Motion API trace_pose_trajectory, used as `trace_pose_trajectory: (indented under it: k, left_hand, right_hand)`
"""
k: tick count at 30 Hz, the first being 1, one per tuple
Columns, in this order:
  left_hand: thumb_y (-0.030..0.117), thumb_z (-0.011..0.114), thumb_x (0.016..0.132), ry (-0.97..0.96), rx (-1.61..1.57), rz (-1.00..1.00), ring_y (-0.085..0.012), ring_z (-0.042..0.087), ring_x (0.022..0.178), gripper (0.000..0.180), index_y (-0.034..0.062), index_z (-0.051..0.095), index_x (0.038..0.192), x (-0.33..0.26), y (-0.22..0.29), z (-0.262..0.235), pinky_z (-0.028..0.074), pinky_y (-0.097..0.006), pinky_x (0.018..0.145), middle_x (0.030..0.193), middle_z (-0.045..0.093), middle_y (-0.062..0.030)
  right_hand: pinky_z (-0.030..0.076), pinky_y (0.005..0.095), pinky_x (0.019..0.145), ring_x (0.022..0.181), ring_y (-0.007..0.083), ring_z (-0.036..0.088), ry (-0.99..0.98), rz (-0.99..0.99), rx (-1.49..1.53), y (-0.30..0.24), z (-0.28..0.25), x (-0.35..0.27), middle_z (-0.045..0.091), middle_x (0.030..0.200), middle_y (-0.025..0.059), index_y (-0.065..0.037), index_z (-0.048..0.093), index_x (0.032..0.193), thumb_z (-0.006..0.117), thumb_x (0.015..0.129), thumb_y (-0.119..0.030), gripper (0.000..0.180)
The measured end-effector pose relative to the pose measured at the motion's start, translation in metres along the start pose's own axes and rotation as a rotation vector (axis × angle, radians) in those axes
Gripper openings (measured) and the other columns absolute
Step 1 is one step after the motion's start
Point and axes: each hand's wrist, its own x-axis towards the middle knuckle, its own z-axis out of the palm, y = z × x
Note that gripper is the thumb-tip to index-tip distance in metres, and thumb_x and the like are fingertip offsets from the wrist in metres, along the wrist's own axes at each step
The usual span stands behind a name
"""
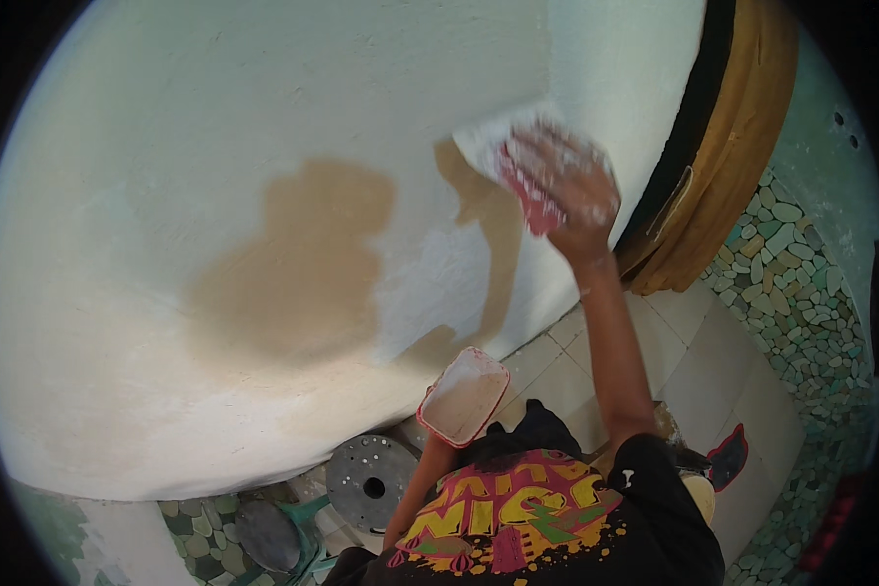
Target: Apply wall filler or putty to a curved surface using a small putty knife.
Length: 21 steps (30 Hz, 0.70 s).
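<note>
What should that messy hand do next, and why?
Probably slide the scraper-like tool gently over the wall: the white-smeared right hand holds it up there, and the wall's colour looks uneven below it.

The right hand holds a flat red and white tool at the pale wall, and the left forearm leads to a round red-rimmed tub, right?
No: the head view shows the red-rimmed tub is rectangular, not round. The rest stands.

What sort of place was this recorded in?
Probably a room being plastered or painted: a patchy pale wall, a white-smeared right hand holding a spreader, and a red-rimmed tub with white residue.
</note>
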Motion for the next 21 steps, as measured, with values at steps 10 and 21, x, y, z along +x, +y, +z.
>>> trace_pose_trajectory:
  k: [10, 21]
  left_hand:
    - [0.051, 0.047, 0.101, 0.019, 0.137, 0.022, -0.0351, 0.057, 0.134, 0.062, 0.0103, 0.051, 0.149, 0.001, -0.005, 0.002, 0.048, -0.052, 0.112, 0.146, 0.059, -0.0129]
    - [0.048, 0.044, 0.102, 0.101, 0.258, 0.009, -0.0399, 0.066, 0.119, 0.059, 0.0089, 0.053, 0.146, -0.006, 0.001, 0.016, 0.061, -0.054, 0.09, 0.134, 0.066, -0.0165]
  right_hand:
    - [0.051, 0.0432, 0.1, 0.123, 0.0277, 0.067, 0.055, -0.033, -0.011, 0.03, 0.041, -0.015, 0.074, 0.129, 0.0022, -0.02, 0.079, 0.119, 0.082, 0.083, -0.022, 0.036]
    - [0.048, 0.0458, 0.104, 0.125, 0.0293, 0.066, -0.02, 0.11, 0.053, -0.001, 0.014, -0.045, 0.073, 0.13, 0.0031, -0.017, 0.079, 0.118, 0.081, 0.082, -0.023, 0.037]
